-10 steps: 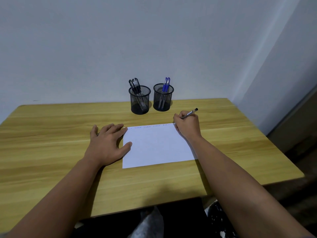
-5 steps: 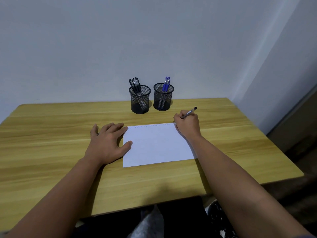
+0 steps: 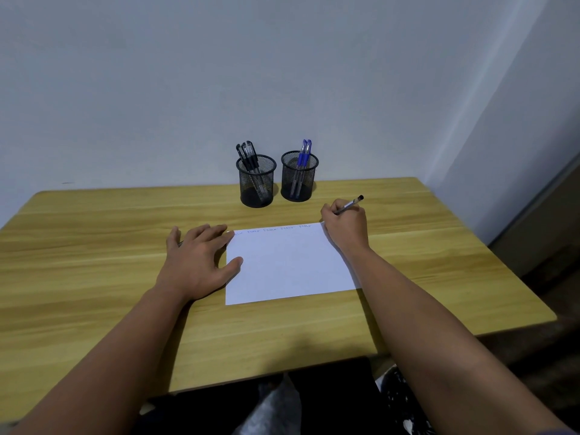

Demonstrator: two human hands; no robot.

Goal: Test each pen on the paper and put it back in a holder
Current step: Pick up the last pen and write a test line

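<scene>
**Pen at the paper's far right corner, left hand flat on the sheet's edge**

Where the wooden table (image 3: pixel 94 277) meets a plain pale wall (image 3: pixel 157 73), two black mesh holders stand side by side, close together but apart. The left holder (image 3: pixel 256 183) carries several black pens (image 3: pixel 247 153) leaning to the left; the right holder (image 3: pixel 298 178) carries blue pens (image 3: pixel 304 152) standing nearly upright. A second wall meets the first at a corner on the right, past the table's end. The table top is light, yellowish wood with long grain running left to right.

A white sheet of paper (image 3: pixel 288 265) lies flat near the middle of the table, in front of the holders and well apart from them.

The left hand (image 3: pixel 201 259) lies palm down, fingers spread and not clasping anything, with the thumb and fingertips resting on the paper's left edge. The forearm runs back toward the near table edge.

The right hand (image 3: pixel 346 224) sits at the paper's far right corner, its grip closed around a pen (image 3: pixel 350 205). The pen slants up and to the right, its dark cap end sticking out above the knuckles; the tip is hidden behind the hand.

Along the paper's far edge runs a row of small blue scribbled words, too small to read. No brand or label can be read on the pens or holders.
</scene>
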